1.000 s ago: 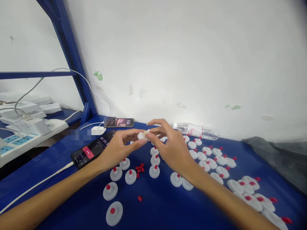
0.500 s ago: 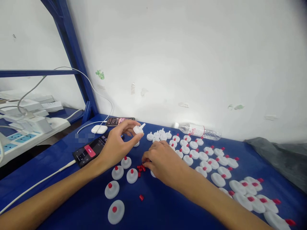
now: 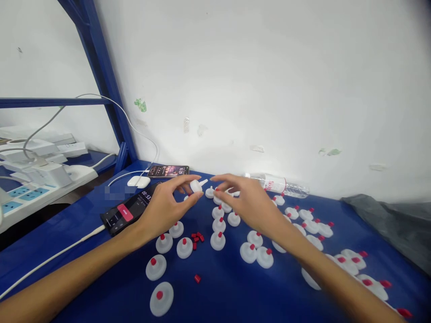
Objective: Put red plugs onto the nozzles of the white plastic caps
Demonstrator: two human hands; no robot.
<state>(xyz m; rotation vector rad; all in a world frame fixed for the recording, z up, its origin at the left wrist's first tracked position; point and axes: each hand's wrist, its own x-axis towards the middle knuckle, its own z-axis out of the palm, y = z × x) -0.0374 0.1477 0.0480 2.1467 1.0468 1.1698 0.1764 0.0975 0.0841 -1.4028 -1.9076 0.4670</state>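
Observation:
My left hand [image 3: 163,204] pinches a white nozzle lid [image 3: 195,185] by its round base, its thin spout pointing right. Facing it, my right hand [image 3: 251,197] has its thumb and fingertips closed on a small red cap [image 3: 216,190], a short gap from the spout. Below the hands lie several loose red caps [image 3: 196,238], with a single red cap [image 3: 197,279] nearer me. White lids with red caps on their spouts stand around them, such as a capped lid [image 3: 156,268] at the left. Behind my hands, an uncapped lid [image 3: 209,192] shows its bare spout.
Many capped lids [image 3: 264,258] spread across the right of the blue table [image 3: 215,296]. A clear bottle [image 3: 289,187] lies by the wall. At left are a timer phone [image 3: 129,211], another phone [image 3: 168,171], a white case [image 3: 138,181] and cables. Grey plastic sheeting [image 3: 387,224] lies far right.
My right hand has risen from the loose red caps toward the left hand, carrying one red cap. The lid in my left hand has tipped, so its spout points more to the right.

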